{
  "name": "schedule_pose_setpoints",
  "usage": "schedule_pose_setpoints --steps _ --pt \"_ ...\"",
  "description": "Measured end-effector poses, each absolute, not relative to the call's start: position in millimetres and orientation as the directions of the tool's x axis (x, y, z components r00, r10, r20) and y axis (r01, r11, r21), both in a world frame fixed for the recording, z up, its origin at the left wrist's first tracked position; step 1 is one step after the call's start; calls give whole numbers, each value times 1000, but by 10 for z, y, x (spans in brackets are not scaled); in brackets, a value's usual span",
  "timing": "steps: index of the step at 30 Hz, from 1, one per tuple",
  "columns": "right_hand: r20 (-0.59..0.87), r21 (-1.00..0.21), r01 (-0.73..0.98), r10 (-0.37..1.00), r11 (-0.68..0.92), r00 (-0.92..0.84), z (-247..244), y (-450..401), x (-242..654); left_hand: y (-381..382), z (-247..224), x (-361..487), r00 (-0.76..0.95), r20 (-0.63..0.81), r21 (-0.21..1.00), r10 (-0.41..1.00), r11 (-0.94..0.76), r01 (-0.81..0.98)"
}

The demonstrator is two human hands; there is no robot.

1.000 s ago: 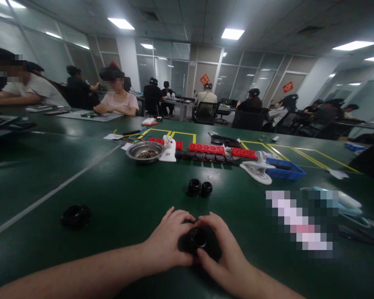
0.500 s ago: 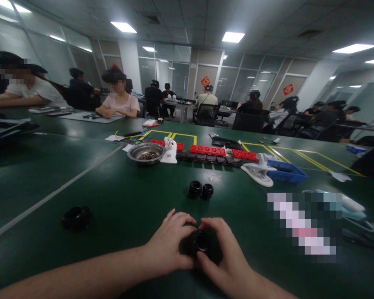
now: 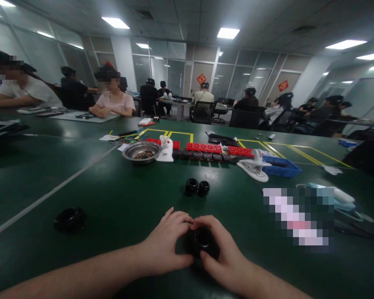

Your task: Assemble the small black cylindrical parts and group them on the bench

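Observation:
A glossy black ring-shaped piece (image 3: 202, 237) with a hole in its upper face stands low over the green table at front centre. My right hand (image 3: 222, 249) curls around its right side, thumb at the near edge and fingers over the far edge. Cupped at its left side is my left hand (image 3: 166, 241), thumb and fingers apart, with a gap between palm and piece; whether its tips touch is unclear. Beyond my hands, two smaller black rings (image 3: 191, 187) sit side by side. Off to the left lies a larger black ring (image 3: 70, 219).
Farther back are a metal bowl (image 3: 141, 152) of small brass-coloured pieces, red blocks in a row (image 3: 204, 147), white clamp stands (image 3: 255, 167) and a blue tray (image 3: 282, 167). A blurred-out item (image 3: 294, 216) lies right. Across the table sits a person (image 3: 114, 99).
The whole view has shifted slightly. My left fingers and thumb look a little farther from the black ring, while my right hand stays around it.

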State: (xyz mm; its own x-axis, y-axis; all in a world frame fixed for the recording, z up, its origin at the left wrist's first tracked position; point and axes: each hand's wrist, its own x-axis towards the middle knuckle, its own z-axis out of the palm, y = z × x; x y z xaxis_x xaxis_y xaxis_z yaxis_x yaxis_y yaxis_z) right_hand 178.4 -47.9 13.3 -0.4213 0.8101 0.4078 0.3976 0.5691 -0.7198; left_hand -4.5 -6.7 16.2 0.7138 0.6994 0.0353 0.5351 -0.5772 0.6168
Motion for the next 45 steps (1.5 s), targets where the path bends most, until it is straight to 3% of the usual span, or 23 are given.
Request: schedule_pose_setpoints --steps 4,9,13,16,22,26,31,36,42,45 --pt "405 -731 357 791 581 -458 174 -487 1777 -60 125 -33 682 47 628 730 -552 548" --pt "407 -698 494 854 519 -323 101 -470 1781 -85 142 -14 638 71 610 767 -539 581" --pt "322 -708 509 865 489 -384 103 -462 1744 -100 152 -15 642 91 598 761 -557 575" --pt "336 -720 466 846 514 -414 153 -488 1694 -94 142 -21 667 82 594 740 -574 564" --pt "371 -589 612 850 527 -375 191 -529 1671 -57 93 -31 700 91 599 708 -600 530" --pt "315 -645 616 892 452 -324 130 -515 1694 -51 80 -34 698 100 599 709 -603 527" --pt "371 -674 512 844 532 -388 96 -509 1709 -58 102 -30 716 94 590 692 -618 520" --pt "400 -611 607 860 508 -317 121 -499 1728 -53 105 -26 704 86 599 705 -601 529" --pt "439 -565 507 757 651 -484 127 -506 1782 -61 115 -33 688 86 597 721 -590 543" --pt "468 -521 582 779 625 -417 84 -487 1793 -60 110 -39 690 85 600 718 -590 540"
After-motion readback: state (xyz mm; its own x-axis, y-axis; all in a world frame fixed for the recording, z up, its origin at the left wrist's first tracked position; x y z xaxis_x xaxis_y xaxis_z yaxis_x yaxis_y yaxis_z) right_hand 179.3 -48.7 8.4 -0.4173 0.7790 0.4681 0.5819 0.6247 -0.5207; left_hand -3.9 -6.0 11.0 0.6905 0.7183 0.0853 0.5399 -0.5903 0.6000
